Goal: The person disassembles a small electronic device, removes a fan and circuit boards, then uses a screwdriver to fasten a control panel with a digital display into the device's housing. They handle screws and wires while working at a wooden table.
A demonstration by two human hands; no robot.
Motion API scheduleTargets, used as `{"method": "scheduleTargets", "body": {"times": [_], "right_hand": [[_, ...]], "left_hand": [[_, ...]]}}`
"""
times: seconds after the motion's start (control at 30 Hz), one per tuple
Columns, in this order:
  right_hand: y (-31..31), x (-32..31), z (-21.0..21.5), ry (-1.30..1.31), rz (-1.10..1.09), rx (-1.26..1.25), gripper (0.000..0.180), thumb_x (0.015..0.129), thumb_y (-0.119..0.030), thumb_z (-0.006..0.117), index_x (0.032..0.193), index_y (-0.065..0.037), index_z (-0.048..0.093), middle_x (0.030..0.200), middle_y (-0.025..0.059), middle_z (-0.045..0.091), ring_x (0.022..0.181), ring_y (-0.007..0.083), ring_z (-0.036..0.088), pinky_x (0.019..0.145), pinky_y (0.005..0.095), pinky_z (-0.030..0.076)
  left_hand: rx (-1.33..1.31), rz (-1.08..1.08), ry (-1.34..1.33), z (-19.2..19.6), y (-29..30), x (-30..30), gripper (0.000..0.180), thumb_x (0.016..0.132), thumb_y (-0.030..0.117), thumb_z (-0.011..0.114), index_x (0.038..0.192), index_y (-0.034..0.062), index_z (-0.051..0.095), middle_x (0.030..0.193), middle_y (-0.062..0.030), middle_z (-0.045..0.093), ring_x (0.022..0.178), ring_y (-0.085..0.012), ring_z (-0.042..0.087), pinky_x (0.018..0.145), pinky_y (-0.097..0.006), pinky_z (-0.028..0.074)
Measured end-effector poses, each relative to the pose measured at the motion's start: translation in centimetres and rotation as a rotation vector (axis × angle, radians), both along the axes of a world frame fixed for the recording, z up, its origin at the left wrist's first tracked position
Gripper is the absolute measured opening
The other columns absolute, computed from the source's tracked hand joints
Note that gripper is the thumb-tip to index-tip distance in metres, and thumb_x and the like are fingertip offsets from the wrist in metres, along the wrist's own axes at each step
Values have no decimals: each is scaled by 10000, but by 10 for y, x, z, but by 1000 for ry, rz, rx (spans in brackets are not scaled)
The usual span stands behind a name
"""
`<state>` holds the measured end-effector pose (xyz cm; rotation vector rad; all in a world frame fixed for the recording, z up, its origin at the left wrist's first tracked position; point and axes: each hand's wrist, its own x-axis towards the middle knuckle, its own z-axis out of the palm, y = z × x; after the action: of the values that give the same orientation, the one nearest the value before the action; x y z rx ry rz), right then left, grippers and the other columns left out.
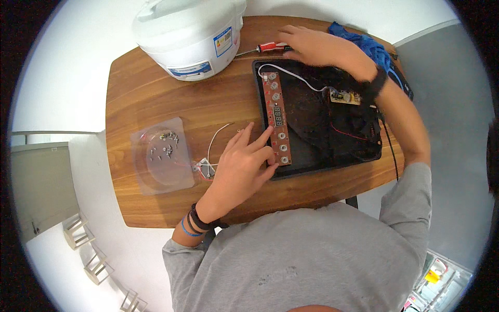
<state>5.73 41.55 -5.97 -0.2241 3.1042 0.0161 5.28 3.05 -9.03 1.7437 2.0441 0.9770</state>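
Observation:
A black shallow housing (322,151) lies on the wooden table with its inside facing up. Along its left side runs a narrow reddish circuit board (279,133) with a digit display and several round buttons. My left hand (243,164) rests at the board's lower left edge, fingers apart, fingertips touching the board. Beyond the housing's far edge, my right hand (317,47) spreads around the red-and-black handle of a screwdriver (270,47), not closed on it. White wire links the board to a small power board (345,97) at the housing's right.
A clear plastic tray (143,174) with several screws (169,151) lies left, beside a small part with wires (206,168). Behind stand a white bucket-shaped container (195,52) and, far right, a blue cloth (364,41). A black cable (391,148) hangs over the right edge.

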Motion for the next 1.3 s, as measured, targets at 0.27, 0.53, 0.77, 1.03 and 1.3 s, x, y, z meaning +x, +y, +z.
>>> {"method": "scheduleTargets", "body": {"times": [0.27, 0.53, 0.77, 1.03, 1.3], "right_hand": [[19, -58, -30, -385, -148, 171, 542, 1031, -234, 792, 1518, -84, 607, 1377, 251, 710, 1280, 493, 701, 1066, 570, 590], [2, -12, 24, -109, -159, 254, 421, 1007, -195, 776, 1363, 11, 689, 1237, 275, 770, 1156, 499, 748, 980, 582, 610], [-48, 121, 105, 187, -260, -312, 396, 975, -86, 818, 1352, 4, 738, 1196, 188, 805, 1018, 309, 791, 951, 392, 620], [-75, 181, 126, 14, -131, -473, 339, 872, -50, 870, 1199, -8, 788, 1046, 127, 795, 900, 277, 766, 806, 355, 579], [-87, 171, 112, -134, 124, -651, 473, 727, -99, 929, 1174, 0, 810, 972, 144, 754, 805, 300, 739, 684, 376, 574]], "left_hand": [[13, -3, 6, -4, -1, -1, 253, 888, 202, 924, 955, 84, 711, 1632, -139, 667, 1488, -571, 568, 1191, -613, 504], [-16, 21, 10, -3, -4, -1, 238, 904, 197, 908, 983, 94, 709, 1637, -119, 663, 1473, -563, 578, 1197, -600, 502], [-8, 21, 9, -3, -5, 0, 223, 915, 172, 895, 982, 90, 700, 1638, -108, 664, 1476, -560, 571, 1200, -602, 496], [-29, 16, 26, 0, -3, 4, 179, 927, 153, 876, 1035, 105, 742, 1673, -112, 629, 1497, -542, 558, 1214, -599, 488], [-36, -18, 55, 3, -3, 3, 171, 925, 164, 872, 1078, 107, 824, 1678, -134, 618, 1510, -522, 551, 1226, -589, 479]]}}
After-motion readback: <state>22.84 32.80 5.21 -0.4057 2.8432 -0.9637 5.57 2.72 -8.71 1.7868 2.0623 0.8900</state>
